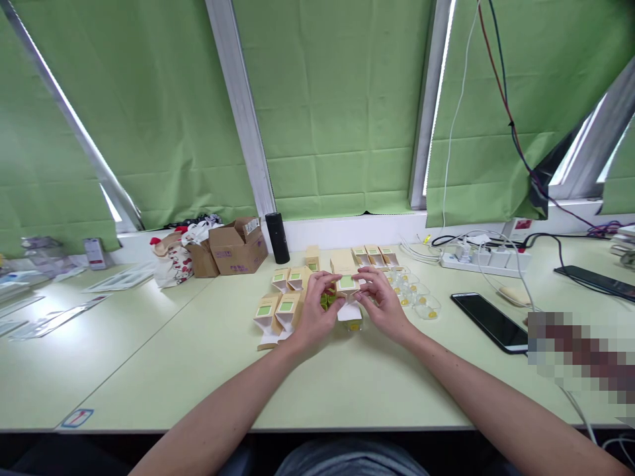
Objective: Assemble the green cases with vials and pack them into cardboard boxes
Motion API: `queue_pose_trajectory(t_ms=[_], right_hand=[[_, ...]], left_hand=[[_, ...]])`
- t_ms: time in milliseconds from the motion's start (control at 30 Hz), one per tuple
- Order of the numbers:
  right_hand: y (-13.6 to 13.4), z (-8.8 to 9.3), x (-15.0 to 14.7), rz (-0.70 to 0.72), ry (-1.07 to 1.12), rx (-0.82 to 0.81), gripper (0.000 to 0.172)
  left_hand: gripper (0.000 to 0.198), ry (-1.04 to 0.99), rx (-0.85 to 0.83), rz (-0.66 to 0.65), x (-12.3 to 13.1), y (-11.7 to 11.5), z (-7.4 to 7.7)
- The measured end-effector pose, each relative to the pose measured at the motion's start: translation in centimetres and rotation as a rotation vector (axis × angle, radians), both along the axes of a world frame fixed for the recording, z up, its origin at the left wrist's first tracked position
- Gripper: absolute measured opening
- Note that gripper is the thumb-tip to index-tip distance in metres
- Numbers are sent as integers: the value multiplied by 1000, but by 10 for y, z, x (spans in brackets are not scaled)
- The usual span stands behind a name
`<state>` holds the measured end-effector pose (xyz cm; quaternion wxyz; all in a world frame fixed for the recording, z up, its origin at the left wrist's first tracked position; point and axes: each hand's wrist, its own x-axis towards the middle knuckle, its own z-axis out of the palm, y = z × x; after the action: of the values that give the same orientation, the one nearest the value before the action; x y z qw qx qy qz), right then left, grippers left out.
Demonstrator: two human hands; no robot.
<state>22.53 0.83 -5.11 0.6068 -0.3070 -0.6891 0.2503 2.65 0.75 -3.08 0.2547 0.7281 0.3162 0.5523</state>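
Over the pale table [347, 383], amid rows of like cartons [278, 307], the left hand [315, 316] and right hand [384, 305] — fingers curled, half closed — grip one small green-labelled box [347, 283] between them.

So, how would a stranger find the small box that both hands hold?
Look at the pale green table below the green blinds, where small tan boxes stand in a group. The held box sits between the left hand and the right hand; it alone is gripped by fingers.
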Motion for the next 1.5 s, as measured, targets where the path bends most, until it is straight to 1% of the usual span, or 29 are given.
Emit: queue_pose_trajectory(t_ms=[167,233,367,433,467,600,700,800,1033,1267,1500], right_hand=[[1,0,0,-21,23,15,24],[2,0,0,-31,32,19,23],[3,1,1,-60,45,23,22],[3,1,1,-69,46,27,23],[3,2,0,-71,48,28,23],[2,2,-1,-78,47,33,22],[1,2,-1,-77,41,32,22],[1,1,-2,-73,36,26,22],[3,-2,-2,-65,30,23,23],[0,-1,0,-9,13,22,29],[-4,0,1,42,21,22,32]], left_hand=[[47,51,43,-98,-6,1,0],[58,84,54,-145,-9,2,-1],[90,155,45,-222,-11,7,-5],[99,191,52,-227,-11,9,-7],[101,203,61,-219,-11,9,-8],[89,208,75,-185,-9,9,-9],[79,187,73,-177,-8,7,-8],[73,158,55,-171,-8,5,-6],[66,74,14,-187,-6,6,-8],[59,-3,-50,-218,-6,6,-8],[56,-53,-91,-213,-5,7,-8]])
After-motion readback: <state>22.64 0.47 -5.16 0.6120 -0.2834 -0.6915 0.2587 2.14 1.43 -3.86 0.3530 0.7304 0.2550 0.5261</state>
